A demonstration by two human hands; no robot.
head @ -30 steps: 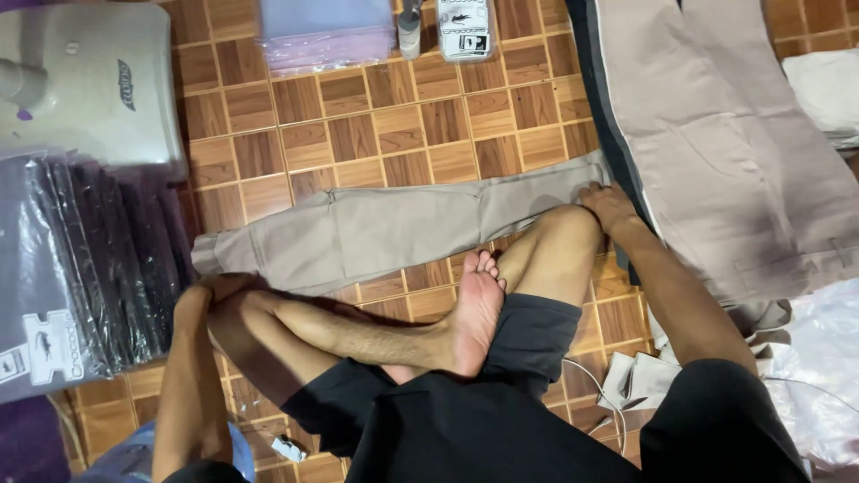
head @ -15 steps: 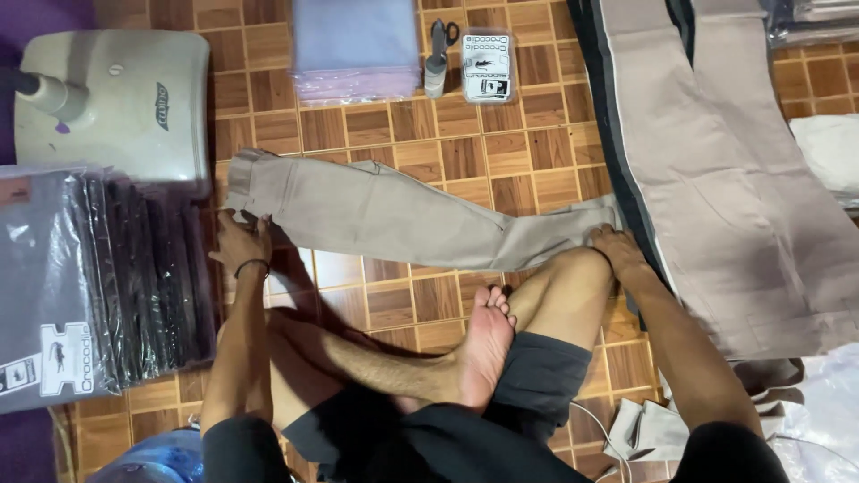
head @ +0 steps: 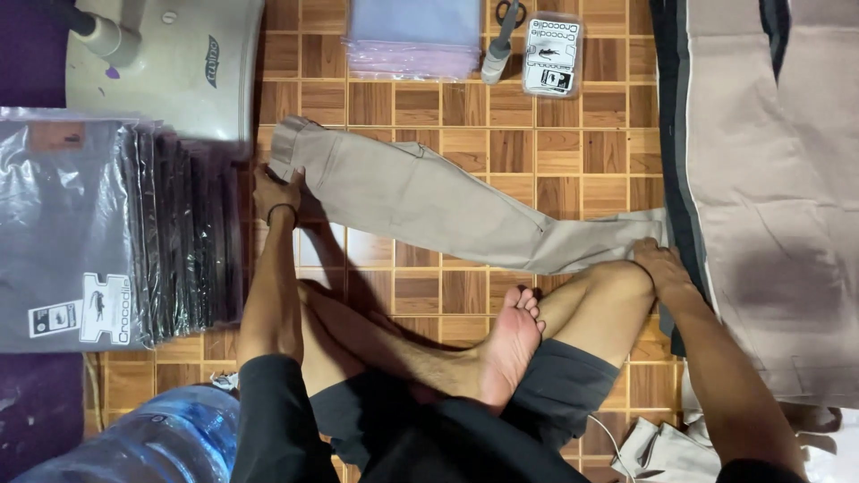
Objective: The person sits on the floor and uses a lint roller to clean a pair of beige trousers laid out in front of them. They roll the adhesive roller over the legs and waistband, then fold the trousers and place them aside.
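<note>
A pair of beige trousers (head: 429, 201) lies folded lengthwise on the wooden parquet floor, waistband at the left, leg ends at the right. My left hand (head: 277, 190) grips the waistband end near the fan base. My right hand (head: 658, 261) presses on the leg end beside my knee. I sit cross-legged, with one bare foot (head: 508, 344) below the trousers.
A stack of dark garments in clear plastic bags (head: 107, 237) stands at the left. A grey fan base (head: 179, 63) sits at the top left. Folded plastic bags (head: 413, 36), scissors (head: 503, 36) and a small packet (head: 550, 55) lie ahead. More beige trousers (head: 769, 197) are piled on the right.
My left hand has carried the waistband end up and to the left, so the trousers lie stretched out longer. My right hand stays on the leg end.
</note>
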